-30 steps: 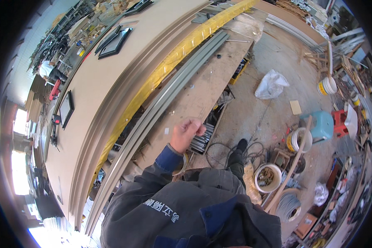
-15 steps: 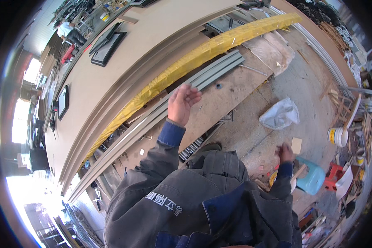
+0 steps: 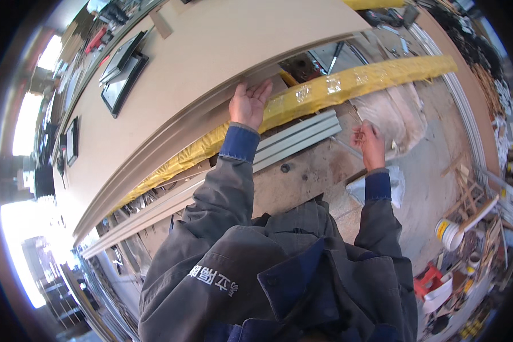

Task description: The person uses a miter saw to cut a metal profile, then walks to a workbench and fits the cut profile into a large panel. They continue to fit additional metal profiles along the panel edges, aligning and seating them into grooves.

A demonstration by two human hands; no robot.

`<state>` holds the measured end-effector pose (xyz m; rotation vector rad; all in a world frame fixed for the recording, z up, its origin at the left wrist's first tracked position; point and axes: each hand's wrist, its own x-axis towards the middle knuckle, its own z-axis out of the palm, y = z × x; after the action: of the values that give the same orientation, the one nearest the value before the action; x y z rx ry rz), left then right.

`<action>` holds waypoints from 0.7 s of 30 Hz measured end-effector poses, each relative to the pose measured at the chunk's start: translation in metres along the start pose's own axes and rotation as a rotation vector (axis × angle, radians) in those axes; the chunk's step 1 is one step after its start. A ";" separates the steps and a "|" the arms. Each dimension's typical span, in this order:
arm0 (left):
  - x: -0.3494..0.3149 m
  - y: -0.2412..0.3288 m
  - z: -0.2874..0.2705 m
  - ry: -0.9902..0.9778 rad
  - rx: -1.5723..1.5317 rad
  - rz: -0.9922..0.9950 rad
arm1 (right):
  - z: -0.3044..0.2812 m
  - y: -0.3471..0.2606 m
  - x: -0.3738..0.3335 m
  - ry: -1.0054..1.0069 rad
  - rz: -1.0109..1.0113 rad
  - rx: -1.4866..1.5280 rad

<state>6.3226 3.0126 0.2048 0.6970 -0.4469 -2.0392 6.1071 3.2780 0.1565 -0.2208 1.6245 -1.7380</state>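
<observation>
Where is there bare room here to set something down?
The tan panel is bare between the black frames and left hand. The floor right of the right hand is open. The lower right is cluttered.

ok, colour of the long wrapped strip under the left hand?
Yellow, under glossy clear film: the long wrapped strip, touched by the left hand. Head view.

Large panel (image 3: 211, 51) runs diagonally across the upper left; two framed pieces (image 3: 121, 71) lie on it near its left part. Wrapped long strip (image 3: 325, 88) lies along the panel's near edge, with the left hand (image 3: 248, 105) at that edge. Metal rails (image 3: 290, 139) lie just before the strip. Right hand (image 3: 370, 145) sits right of the rails' end. Bucket (image 3: 447, 233) stands on the floor, far right.
</observation>
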 end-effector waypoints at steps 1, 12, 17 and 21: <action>0.005 -0.005 0.000 0.021 -0.012 0.027 | 0.006 -0.004 0.023 -0.021 0.001 0.013; 0.000 -0.011 0.009 0.231 0.084 0.181 | 0.065 -0.010 0.165 -0.170 -0.033 0.059; 0.002 -0.014 0.013 0.305 0.161 0.159 | 0.108 -0.010 0.235 -0.285 -0.043 0.199; -0.021 -0.011 0.023 0.367 0.156 0.219 | 0.067 0.053 0.314 -0.680 -0.732 -0.755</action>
<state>6.3097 3.0374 0.2228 1.0467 -0.4476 -1.6389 5.9420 3.0382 0.0107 -1.7306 1.6583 -1.1605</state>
